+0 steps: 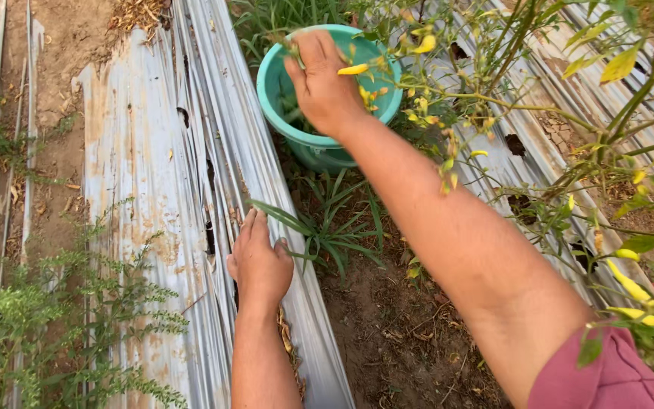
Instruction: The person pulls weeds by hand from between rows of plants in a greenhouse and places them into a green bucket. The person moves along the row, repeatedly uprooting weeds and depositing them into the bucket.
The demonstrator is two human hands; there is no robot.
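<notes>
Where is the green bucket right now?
In the head view, the green bucket sits on the soil at the top middle, right under the right hand and beside the pepper plant with yellow peppers.

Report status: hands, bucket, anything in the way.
Right hand over the teal bucket, fingers spread, grip empty as far as seen. Left hand flat on silver sheeting, open. Pepper plant branches with yellow peppers crowd the right forearm.

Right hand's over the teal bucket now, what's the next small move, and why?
Probably draw the right hand back toward the pepper plant. The hand lies palm-down, fingers spread over the teal bucket, with nothing visibly gripped, while yellow peppers hang on the branches. The left hand rests on the plastic mulch.
</notes>
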